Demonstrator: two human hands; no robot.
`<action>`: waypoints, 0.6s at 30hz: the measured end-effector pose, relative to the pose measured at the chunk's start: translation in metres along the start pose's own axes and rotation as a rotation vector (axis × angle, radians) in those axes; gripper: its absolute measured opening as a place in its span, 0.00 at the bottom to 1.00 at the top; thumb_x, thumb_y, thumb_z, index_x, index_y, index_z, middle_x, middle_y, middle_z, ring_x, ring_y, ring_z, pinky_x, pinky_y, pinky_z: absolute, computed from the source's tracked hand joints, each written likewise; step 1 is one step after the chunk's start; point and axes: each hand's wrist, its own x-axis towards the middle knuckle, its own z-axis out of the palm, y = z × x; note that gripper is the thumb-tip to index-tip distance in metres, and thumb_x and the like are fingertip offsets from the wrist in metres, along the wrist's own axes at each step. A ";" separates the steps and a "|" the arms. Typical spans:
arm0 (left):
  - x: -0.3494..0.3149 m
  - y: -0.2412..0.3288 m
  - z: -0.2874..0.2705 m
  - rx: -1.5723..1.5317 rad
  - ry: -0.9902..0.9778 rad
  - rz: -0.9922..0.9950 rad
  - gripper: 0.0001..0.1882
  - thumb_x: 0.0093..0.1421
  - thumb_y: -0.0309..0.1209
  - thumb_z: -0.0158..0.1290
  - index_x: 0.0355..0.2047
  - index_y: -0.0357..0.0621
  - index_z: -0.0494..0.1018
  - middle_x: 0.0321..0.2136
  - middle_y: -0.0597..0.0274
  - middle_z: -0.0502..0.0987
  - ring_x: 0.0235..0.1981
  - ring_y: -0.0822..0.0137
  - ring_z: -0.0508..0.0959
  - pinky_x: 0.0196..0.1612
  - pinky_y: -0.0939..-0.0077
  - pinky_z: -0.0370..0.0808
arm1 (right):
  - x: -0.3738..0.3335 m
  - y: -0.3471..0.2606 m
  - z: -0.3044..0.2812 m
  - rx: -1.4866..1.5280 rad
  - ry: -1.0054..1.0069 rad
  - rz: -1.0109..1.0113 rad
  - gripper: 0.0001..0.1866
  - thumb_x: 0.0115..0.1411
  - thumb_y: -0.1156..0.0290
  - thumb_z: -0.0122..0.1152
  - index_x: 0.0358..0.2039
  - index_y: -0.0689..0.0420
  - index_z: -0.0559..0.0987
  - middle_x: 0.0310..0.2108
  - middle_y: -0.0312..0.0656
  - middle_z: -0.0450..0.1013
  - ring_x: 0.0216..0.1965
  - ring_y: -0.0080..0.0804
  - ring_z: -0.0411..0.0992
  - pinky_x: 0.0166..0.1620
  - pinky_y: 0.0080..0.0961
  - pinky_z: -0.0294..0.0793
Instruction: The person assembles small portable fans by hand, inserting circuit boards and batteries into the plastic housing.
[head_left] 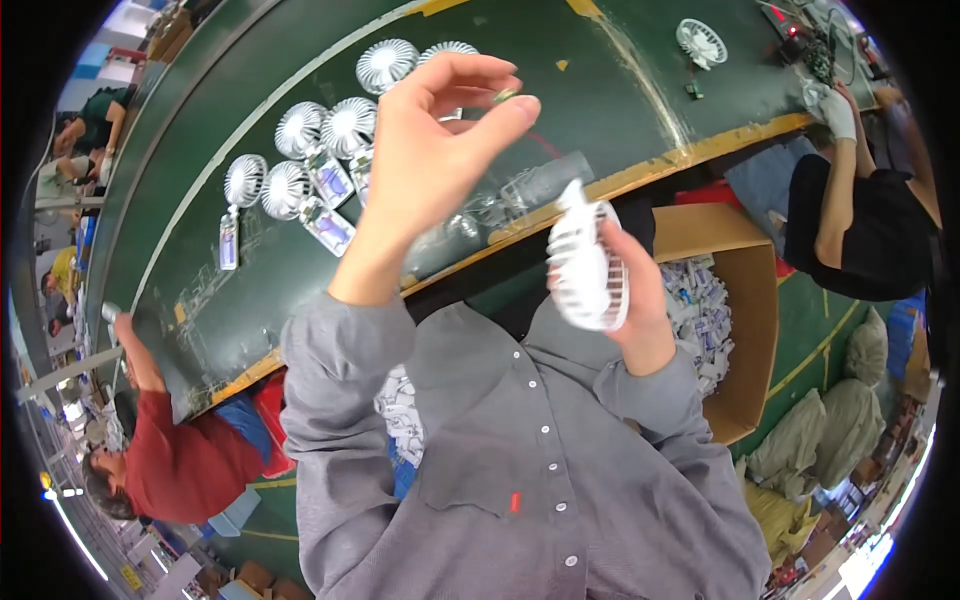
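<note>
My left hand is raised over the bench, thumb and fingers pinched on a small green circuit board, which is mostly hidden by the fingertips. In front of my chest, my right hand is wrapped around a white fan head with a ribbed cage, held tilted on its side. Beyond my left hand, several small white fans lie in a group on the green bench, among them one fan with its handle's inside showing purple. A thin red wire shows beside the left fingertips.
An open cardboard box full of small white parts stands to my right. Clear plastic bags lie along the bench's yellow front edge. Another fan head sits farther right. Co-workers sit on both sides.
</note>
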 end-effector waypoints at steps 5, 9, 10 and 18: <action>0.044 -0.085 -0.042 0.793 0.079 0.247 0.31 0.52 0.43 0.61 0.52 0.39 0.69 0.47 0.45 0.74 0.49 0.47 0.74 0.51 0.62 0.71 | 0.010 -0.051 -0.026 -0.265 -0.099 -0.141 0.29 0.62 0.52 0.52 0.53 0.64 0.71 0.30 0.41 0.68 0.26 0.28 0.62 0.28 0.22 0.63; 0.069 -0.133 -0.061 1.369 0.095 0.201 0.41 0.53 0.53 0.56 0.61 0.43 0.61 0.57 0.44 0.67 0.62 0.49 0.62 0.64 0.44 0.52 | 0.016 -0.088 -0.033 -0.208 -0.223 -0.069 0.28 0.66 0.57 0.46 0.58 0.66 0.66 0.28 0.36 0.61 0.22 0.22 0.59 0.25 0.18 0.60; 0.076 -0.142 -0.059 1.418 0.042 0.157 0.44 0.53 0.58 0.52 0.63 0.44 0.58 0.59 0.44 0.65 0.65 0.52 0.57 0.66 0.38 0.40 | 0.017 -0.098 -0.034 -0.247 -0.201 -0.049 0.28 0.66 0.57 0.46 0.58 0.67 0.66 0.29 0.37 0.62 0.21 0.22 0.58 0.24 0.18 0.60; 0.083 -0.110 0.006 1.290 -0.332 0.194 0.39 0.45 0.47 0.62 0.55 0.43 0.63 0.43 0.51 0.73 0.50 0.53 0.71 0.58 0.47 0.61 | 0.069 -0.205 -0.056 -1.212 0.872 -0.495 0.14 0.62 0.67 0.54 0.44 0.63 0.72 0.31 0.43 0.76 0.21 0.26 0.73 0.23 0.20 0.72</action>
